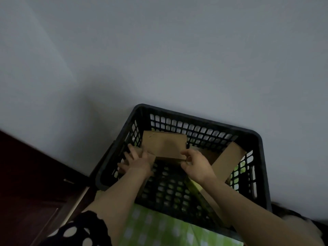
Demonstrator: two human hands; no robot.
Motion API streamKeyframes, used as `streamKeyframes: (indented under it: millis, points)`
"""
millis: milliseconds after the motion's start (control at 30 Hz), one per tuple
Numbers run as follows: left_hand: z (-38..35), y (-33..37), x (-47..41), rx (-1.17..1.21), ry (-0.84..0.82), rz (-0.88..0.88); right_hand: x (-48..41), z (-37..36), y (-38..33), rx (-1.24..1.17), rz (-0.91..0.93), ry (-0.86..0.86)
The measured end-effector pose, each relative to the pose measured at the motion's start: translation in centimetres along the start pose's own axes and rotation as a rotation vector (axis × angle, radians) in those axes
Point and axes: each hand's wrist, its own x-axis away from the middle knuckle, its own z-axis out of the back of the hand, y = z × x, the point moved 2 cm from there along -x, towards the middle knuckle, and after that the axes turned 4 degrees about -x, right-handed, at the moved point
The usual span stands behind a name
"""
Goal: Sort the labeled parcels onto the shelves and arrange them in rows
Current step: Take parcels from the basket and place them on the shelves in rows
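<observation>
From the head view I take the black crate as my landmark: it sits against the pale wall on a green checked cloth. Inside it, toward the far wall, lies a flat cardboard parcel; a longer parcel leans against the crate's right side. My right hand has thumb and fingers pinching the flat parcel's near right corner. My left hand is spread, fingers uncurled, at the crate's left wall beside the parcel's left edge; I cannot tell whether it grips anything there. No shelves or labels show. To lift well, I judge the left fingers should slide under the left edge, so both hands raise the parcel level, clear of the rim, without catching the leaning one
</observation>
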Motion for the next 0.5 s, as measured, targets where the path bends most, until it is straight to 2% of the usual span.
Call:
streamKeyframes:
  millis: [133, 267, 433, 500]
  points:
    - [0.5, -0.5, 0.1, 0.095, 0.077, 0.007, -0.7, -0.3, 0.6, -0.031, 0.002, -0.028]
    - [2.9, -1.0, 4.0, 0.351, 0.141, -0.033, -0.2, 0.1, 1.5, -0.177, -0.05, -0.052]
    - [6.0, -2.3, 12.3, 0.873, 0.271, -0.098, 1.9, 2.4, 1.5, -0.583, -0.136, -0.006]
    - [5.7, -3.5, 16.7, 1.14, 0.29, -0.139, 3.5, 3.3, 1.2, -0.766, -0.154, -0.042]
